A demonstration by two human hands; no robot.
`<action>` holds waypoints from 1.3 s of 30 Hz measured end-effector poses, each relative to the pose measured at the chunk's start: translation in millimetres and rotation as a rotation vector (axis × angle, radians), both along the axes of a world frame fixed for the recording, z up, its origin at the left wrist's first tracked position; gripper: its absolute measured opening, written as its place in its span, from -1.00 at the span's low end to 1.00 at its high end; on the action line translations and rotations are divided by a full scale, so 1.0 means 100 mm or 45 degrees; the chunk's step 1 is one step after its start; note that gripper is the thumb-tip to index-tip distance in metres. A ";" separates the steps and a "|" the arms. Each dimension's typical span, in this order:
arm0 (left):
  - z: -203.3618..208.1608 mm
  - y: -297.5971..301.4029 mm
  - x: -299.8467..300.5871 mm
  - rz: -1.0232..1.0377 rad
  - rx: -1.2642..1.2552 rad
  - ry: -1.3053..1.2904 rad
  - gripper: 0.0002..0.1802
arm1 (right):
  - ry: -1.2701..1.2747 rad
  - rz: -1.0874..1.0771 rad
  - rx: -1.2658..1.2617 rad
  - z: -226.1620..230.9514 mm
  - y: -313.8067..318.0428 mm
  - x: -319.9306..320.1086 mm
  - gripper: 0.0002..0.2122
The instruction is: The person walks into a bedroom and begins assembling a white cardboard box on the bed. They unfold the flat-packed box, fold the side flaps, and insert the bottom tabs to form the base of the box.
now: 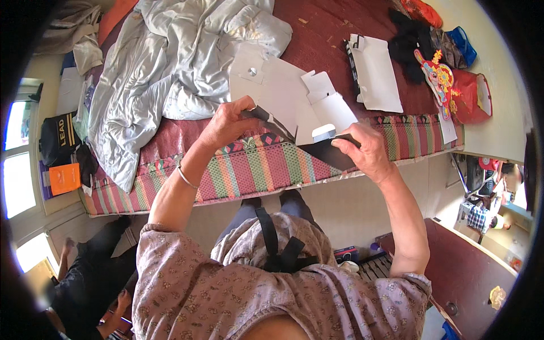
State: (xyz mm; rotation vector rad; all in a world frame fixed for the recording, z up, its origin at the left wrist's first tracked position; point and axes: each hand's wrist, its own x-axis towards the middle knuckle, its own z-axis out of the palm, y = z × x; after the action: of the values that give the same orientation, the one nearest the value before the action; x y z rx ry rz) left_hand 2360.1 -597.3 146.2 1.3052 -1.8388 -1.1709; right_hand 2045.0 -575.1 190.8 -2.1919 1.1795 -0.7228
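Both hands hold an opened-out cardboard box (277, 85), white inside with black outer faces, over the front edge of a bed. My left hand (229, 122) is closed on a black flap at the box's near left side. On the near right, my right hand (368, 147) pinches another black part of the same box, thumb on top. Between the hands the near edge folds down, and small white flaps stand up at its right. A second flattened box (377, 73), white inside with a dark side, lies on the bed farther right, apart from my hands.
A silvery quilt (153, 85) is heaped on the bed (317, 34) at the left. Black cloth, a red bag (473, 96) and a colourful paper decoration (436, 76) lie at the right end. A person in dark clothes (96, 272) is at lower left. A dark red wooden panel (453, 272) stands at lower right.
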 end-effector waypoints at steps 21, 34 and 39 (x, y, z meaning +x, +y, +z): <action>0.62 -0.76 -0.41 0.457 -0.632 -0.339 -0.51 | -0.028 0.109 0.171 0.90 -0.11 0.11 -0.86; 0.66 -0.99 -0.68 0.422 -0.652 -0.355 -0.50 | 0.254 0.114 -0.414 0.95 -0.03 -0.01 -0.91; 0.69 -1.07 -0.67 0.496 -0.510 -0.317 -0.50 | 0.448 0.173 -0.652 1.06 -0.06 -0.07 -0.90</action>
State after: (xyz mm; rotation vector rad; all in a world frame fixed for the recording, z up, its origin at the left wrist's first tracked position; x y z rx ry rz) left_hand 2293.4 -703.9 215.0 1.5235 -1.7583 -0.4257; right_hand 2037.9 -581.2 296.6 -2.8904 1.0745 -0.6494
